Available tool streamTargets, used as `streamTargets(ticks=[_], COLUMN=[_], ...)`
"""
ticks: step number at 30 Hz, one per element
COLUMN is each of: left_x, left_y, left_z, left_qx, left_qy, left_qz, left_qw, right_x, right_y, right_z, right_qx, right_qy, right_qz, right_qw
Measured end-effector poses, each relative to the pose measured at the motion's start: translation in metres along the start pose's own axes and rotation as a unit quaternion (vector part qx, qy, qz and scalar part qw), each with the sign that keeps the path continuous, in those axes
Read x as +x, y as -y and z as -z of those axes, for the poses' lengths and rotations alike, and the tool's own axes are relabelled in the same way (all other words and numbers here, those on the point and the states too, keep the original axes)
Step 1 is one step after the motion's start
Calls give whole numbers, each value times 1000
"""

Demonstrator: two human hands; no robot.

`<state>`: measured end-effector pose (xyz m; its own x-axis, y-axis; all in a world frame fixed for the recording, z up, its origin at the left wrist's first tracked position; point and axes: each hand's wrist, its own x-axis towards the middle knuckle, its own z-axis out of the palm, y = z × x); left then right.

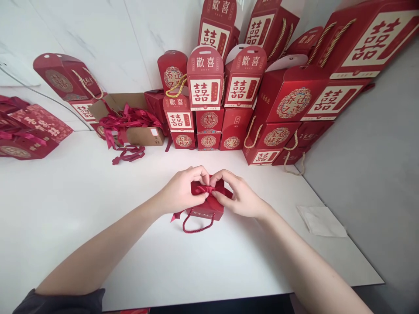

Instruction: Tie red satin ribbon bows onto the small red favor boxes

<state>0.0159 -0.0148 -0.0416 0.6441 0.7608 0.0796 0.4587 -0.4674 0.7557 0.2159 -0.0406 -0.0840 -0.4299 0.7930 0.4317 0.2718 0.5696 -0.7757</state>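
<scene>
A small red gift box (206, 211) with a red cord handle sits on the white table (98, 226) in front of me. A red ribbon (207, 189) lies tied across its top. My left hand (183, 189) pinches the ribbon from the left, fingers curled. From the right, my right hand (237, 194) pinches the same ribbon, fingers curled as well. One ribbon tail hangs off the box's left side near the cord handle.
Stacks of red gift boxes (242, 100) with gold rope handles line the back wall and right corner. A brown cardboard box (140, 131) full of red ribbons stands at back left. More red bags (29, 131) lie far left. White paper (322, 220) lies at right.
</scene>
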Motion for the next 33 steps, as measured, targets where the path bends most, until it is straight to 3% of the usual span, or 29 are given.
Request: streamTargets(ticks=[4, 9, 11, 16, 21, 25, 29, 33], left_x=[-5, -12, -12, -9, -8, -7, -6, -6], left_y=[-3, -1, 0, 6, 12, 14, 9, 0], left_z=[-12, -23, -23, -17, -17, -16, -12, 0], left_qx=[164, 187, 194, 188, 157, 129, 122, 193], left_qy=[-95, -165, -167, -165, -168, -153, -138, -165], left_qz=[-67, -61, -76, -142, -193, -190, -166, -116], left_qw=[980, 966, 964, 958, 954, 961, 969, 960], right_x=[0, -3, -5, -6, -6, -7, -6, -5], right_y=[0, 8, 11, 8, 0, 2, 4, 6], right_z=[-6, -7, -5, -3, -4, -5, -5, -4], right_qx=[23, 46, 53, 2, 65, 100, 113, 114], right_qy=[-26, -23, -23, -105, -59, -75, -82, -81], right_qz=[-15, -4, -8, -75, -119, -157, -152, -159], right_qw=[999, 999, 998, 992, 989, 980, 978, 977])
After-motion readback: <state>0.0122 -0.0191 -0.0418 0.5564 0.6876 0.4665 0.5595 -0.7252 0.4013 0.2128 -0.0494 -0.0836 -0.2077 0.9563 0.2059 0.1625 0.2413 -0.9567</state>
